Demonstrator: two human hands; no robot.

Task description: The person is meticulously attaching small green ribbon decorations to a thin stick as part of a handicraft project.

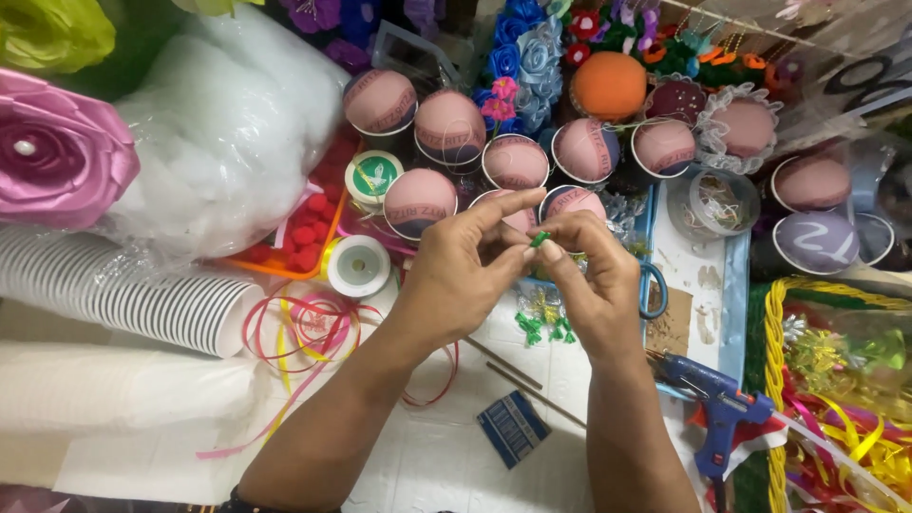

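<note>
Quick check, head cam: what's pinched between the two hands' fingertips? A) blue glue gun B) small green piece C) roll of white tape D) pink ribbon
B: the left hand and right hand meet at a small green piece; the blue glue gun lies untouched on the table.

Both forearms are bare, with no sleeves; a dark band [249,501] circles the left arm near the elbow.

- glue gun [714,397]: blue plastic, glossy
- ribbon [302,328]: thin, shiny
- stacked cups [123,294]: white paper, matt
- rose [57,152]: pink satin-like cloth
- stuffing [228,123]: white, fluffy
- basket [774,380]: woven
</note>
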